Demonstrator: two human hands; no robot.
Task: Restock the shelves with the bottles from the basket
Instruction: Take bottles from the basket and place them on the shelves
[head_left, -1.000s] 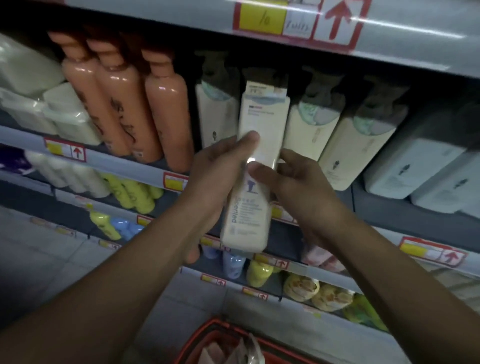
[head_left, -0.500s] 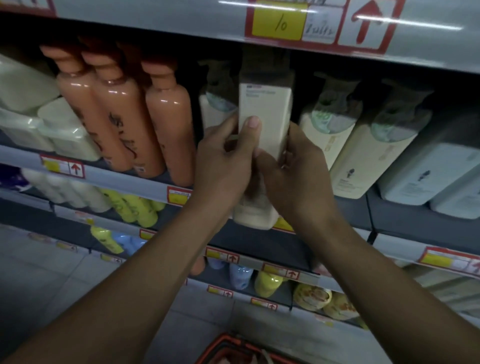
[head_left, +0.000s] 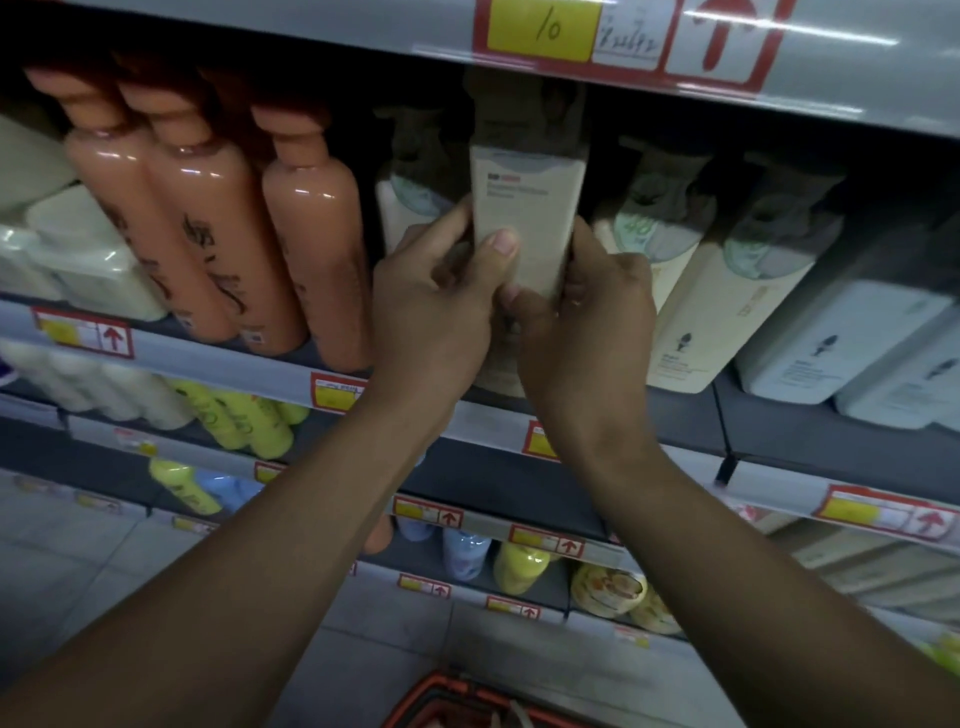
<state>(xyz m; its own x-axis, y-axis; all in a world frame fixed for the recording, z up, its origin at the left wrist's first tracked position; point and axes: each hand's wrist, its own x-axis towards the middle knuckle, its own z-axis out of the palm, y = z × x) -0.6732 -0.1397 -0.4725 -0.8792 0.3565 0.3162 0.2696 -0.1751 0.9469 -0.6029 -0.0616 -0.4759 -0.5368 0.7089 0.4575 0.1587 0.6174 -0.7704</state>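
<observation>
A cream rectangular bottle stands upright in the shelf row, between a similar cream bottle on its left and another on its right. My left hand grips its left side, thumb across the front. My right hand grips its right side and lower front. The bottle's bottom is hidden behind my hands, near the shelf edge. The orange basket shows only its rim at the bottom edge.
Three peach bottles lean to the left of the cream row. White-blue bottles lie at the right. The upper shelf lip hangs just above the bottle's cap. Lower shelves hold yellow and blue bottles.
Both hands have raised the cream bottle from in front of the lower shelves and pushed it upright into the gap in the cream row. The basket has dropped toward the frame's bottom edge.
</observation>
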